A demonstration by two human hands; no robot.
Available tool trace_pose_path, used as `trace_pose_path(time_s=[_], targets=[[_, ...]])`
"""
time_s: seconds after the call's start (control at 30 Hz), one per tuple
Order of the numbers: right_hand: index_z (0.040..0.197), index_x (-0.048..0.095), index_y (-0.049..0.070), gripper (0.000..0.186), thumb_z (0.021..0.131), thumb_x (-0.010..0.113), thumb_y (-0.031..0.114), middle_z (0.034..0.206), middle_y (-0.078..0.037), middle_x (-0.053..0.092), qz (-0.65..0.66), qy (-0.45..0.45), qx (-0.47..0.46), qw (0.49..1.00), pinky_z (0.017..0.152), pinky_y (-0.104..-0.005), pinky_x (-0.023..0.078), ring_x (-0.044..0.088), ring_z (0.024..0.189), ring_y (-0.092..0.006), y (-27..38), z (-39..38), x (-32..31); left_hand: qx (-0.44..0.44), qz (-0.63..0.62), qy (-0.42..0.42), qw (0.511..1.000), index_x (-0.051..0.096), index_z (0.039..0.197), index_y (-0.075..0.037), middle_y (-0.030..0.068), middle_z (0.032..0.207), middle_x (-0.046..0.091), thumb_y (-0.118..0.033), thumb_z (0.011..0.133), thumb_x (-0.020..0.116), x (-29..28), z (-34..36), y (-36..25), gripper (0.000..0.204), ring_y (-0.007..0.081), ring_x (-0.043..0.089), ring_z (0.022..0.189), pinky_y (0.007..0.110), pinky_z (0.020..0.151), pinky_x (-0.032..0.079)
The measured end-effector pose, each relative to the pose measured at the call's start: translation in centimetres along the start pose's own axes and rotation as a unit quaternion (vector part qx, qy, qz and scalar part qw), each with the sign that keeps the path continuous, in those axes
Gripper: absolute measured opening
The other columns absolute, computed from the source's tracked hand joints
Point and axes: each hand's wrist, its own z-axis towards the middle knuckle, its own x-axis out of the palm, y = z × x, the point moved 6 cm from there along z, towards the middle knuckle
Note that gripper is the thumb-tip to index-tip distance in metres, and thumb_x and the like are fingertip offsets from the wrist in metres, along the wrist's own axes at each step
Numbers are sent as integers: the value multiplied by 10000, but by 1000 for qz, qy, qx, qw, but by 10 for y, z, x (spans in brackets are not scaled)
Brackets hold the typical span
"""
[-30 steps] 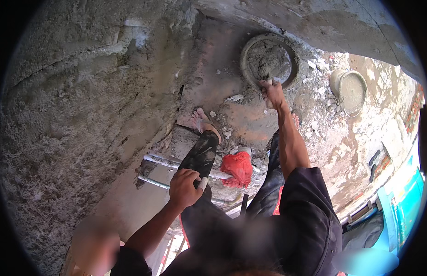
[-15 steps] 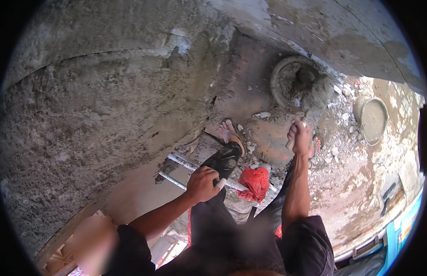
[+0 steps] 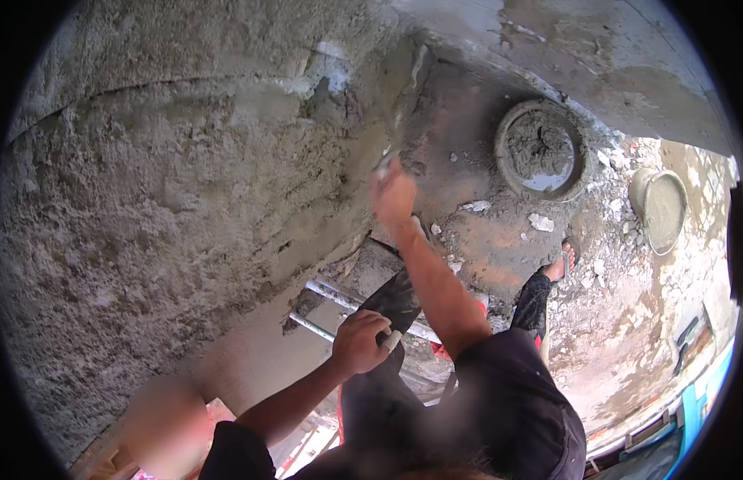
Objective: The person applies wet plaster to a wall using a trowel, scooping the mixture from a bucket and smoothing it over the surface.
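Mortar (image 3: 538,142) lies in a round basin (image 3: 503,166) on the ground (image 3: 483,248), ahead and to the right of the person, near the foot of the far wall (image 3: 627,80). The right hand (image 3: 394,194) is well apart from it, beside the rough left wall (image 3: 187,200); its fingers look clenched, but blur hides what they grasp, and I cannot tell whether it touches the wall. Released, the left hand (image 3: 362,342) rests on a dark trouser leg (image 3: 394,301), fingers loosely bent, a pale covering (image 3: 392,342) on its thumb. Right of the basin, past pale rubble (image 3: 617,182), stands a bucket (image 3: 663,212) with grey contents.
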Motion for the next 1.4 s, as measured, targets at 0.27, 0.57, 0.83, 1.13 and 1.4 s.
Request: trace_pose_path(time_s=[0.27,0.57,0.83,1.13,1.4], targets=[[1005,522,-40,318,859,662,206,812,-305,647,-343,41,21,938,675,-563,480,619,793,-507,-34,22,-292,-10,-33,-23,999,681,836,-62,85,944,705,-59,659,738,3,-5,-10,186,284,650,964,405,844,507],[814,589,0,277,911,628,257,632,-63,565,88,200,362,906,480,-396,407,516,517,-191,-195,118,-279,13,21,-34,999,643,781,-83,53,869,679,-241,772,777,9,0,-26,208,259,636,928,390,799,500],[777,590,6,256,902,671,214,597,-40,551,62,90,249,962,436,-324,399,518,467,-148,-167,116,-230,23,53,6,998,664,847,-73,56,927,686,-152,706,774,13,10,-36,196,257,632,973,386,840,501],[864,523,41,207,911,665,184,619,-22,540,160,82,225,958,419,-278,399,507,468,-118,-132,32,-274,-1,45,30,999,669,869,-74,63,1006,699,-44,637,724,13,11,-41,240,269,630,1035,397,884,492],[885,468,114,132,949,572,163,617,32,403,448,0,283,848,410,-236,327,398,477,-81,-36,-7,-287,-3,66,47,997,663,882,-98,42,952,690,-146,714,742,-1,18,-35,191,271,631,1005,406,842,515]])
